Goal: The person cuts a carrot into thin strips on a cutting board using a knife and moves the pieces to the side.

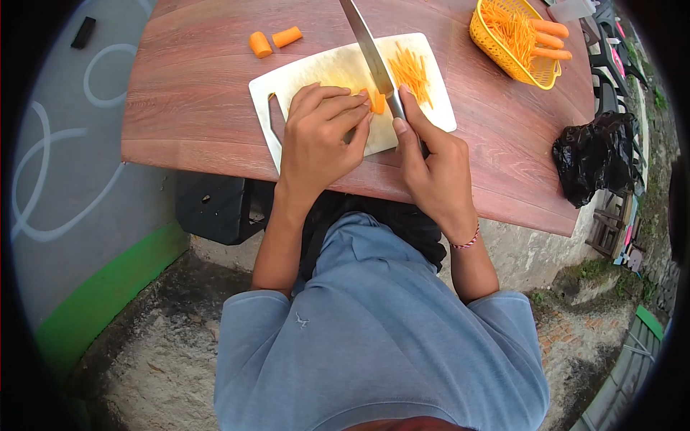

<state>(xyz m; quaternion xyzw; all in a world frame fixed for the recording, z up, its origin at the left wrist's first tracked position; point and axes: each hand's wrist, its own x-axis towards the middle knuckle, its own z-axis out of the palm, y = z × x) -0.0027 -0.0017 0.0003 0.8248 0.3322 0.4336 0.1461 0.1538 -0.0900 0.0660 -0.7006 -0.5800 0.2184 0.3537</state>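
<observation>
Wooden table (194, 93), seen from above. White cutting board (316, 72) sits near the table's near edge, about mid-length.

Left hand (316, 140) lies flat on the board, fingers curled and pressed together, pinning a small carrot piece (375, 102) under the fingertips. Only the piece's orange end shows.

Right hand (431, 169) is closed around the handle of a knife (370, 54); the handle itself is hidden inside the fist. The blade points away from the person, its edge resting against the carrot piece just beside the left fingertips.

Pile of thin carrot strips (411, 72) lies on the board's right half, right of the blade.

Two carrot chunks (273, 41) lie on bare wood beyond the board's far left corner, nearly touching.

Yellow basket (496, 43) at the far right corner holds shredded carrot and whole carrots (550, 39).

Black plastic bag (593, 154) hangs off the table's right edge.
</observation>
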